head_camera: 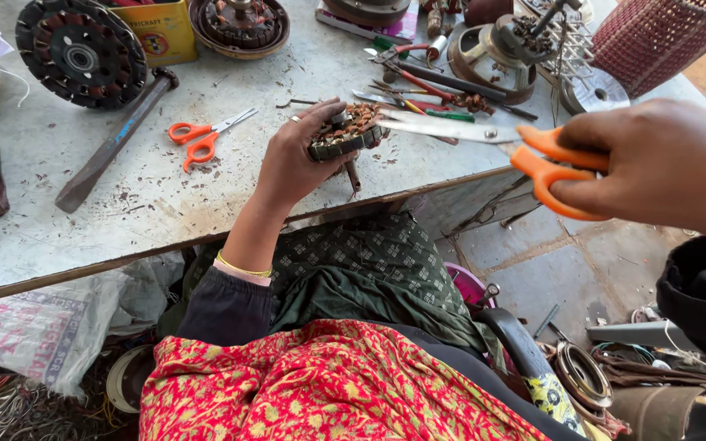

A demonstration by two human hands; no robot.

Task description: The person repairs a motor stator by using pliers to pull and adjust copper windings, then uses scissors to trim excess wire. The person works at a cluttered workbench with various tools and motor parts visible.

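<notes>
Gripping a wound stator [345, 131], the left hand [292, 163] — right hand [655, 163] clasps scissors [484, 139] (blades touching it).

A scuffed grey table [149, 196] carries small orange scissors [203, 136] near its middle, with a long chisel [112, 143] just to their left. A round motor core [81, 51] and yellow tin [163, 31] sit at the far edge; pliers and screwdrivers [418, 86] clutter the far right.
</notes>
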